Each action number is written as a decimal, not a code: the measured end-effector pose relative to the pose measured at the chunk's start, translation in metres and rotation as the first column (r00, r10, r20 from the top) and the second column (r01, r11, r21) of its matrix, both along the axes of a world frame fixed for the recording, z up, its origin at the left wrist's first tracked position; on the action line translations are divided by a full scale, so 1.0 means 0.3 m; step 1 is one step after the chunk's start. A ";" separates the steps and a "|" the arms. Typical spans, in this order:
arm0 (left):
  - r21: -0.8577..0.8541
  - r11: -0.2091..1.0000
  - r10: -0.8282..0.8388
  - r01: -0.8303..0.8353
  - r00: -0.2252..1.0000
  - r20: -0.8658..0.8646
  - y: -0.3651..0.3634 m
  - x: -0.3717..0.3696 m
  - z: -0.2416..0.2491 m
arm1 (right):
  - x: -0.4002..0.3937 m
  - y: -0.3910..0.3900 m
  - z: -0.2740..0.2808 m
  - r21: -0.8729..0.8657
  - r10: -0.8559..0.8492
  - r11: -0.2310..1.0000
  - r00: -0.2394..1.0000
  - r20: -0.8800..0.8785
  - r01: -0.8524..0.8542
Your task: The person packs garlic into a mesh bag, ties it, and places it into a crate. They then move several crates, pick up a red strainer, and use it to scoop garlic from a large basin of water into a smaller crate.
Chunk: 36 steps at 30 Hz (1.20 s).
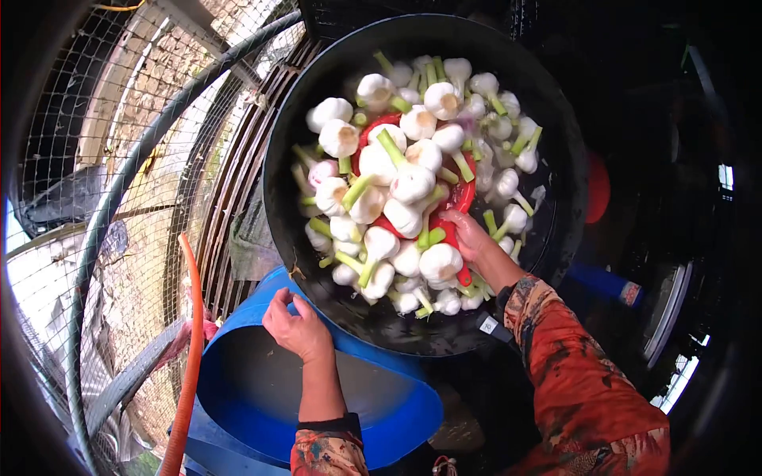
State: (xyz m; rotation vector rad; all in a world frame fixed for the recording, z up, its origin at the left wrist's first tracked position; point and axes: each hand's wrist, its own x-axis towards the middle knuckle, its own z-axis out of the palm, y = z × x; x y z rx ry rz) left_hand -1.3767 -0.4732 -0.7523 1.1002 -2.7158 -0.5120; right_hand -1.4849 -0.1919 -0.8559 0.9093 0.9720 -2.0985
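A large round black basin (562, 135) holds water and many white garlic bulbs (413, 183) with short green stems. A red plastic strainer (468, 193) lies among them, mostly hidden under a heap of bulbs. My right hand (470, 238) reaches into the basin from the lower right, its fingers closed around the strainer's near side. My left hand (298, 325) hovers by the basin's lower-left edge, above a blue plastic barrel (425, 408) with cloudy water inside. Its fingers are loosely curled and apart, with nothing visible in them.
An orange hose (190, 357) rises at the lower left. Wire netting (151, 103) and a dark curved pipe (119, 190) run along the left side. A red round object (598, 189) and a blue cylinder (607, 285) sit right of the basin.
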 end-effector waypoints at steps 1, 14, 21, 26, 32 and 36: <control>-0.001 1.000 -0.018 0.018 1.000 0.002 0.002 -0.001 -0.001 | 0.011 0.017 0.020 -0.158 0.032 0.987 0.998 -0.046 -0.039; 0.006 0.994 -0.105 0.105 0.986 0.130 -0.036 -0.005 -0.006 | 0.323 0.058 0.469 -0.238 -0.215 0.948 0.976 0.015 0.213; -0.038 0.982 -0.173 0.185 0.960 0.221 -0.121 -0.007 -0.033 | 0.905 0.264 0.570 -0.327 -0.441 0.848 0.898 0.004 0.418; -0.338 0.936 -0.005 0.103 0.961 0.278 -0.230 -0.157 -0.233 | 1.382 0.371 0.345 -0.208 -0.629 0.761 0.777 -0.007 0.614; -0.195 0.960 0.216 -0.201 0.975 0.059 -0.714 -0.458 -0.645 | 2.027 0.401 0.088 0.412 -0.832 0.489 0.553 -0.048 0.769; -0.739 0.655 0.083 -0.158 0.987 -0.137 -0.439 -0.336 -0.651 | 2.120 0.406 0.024 0.758 -0.879 0.313 0.478 0.002 0.573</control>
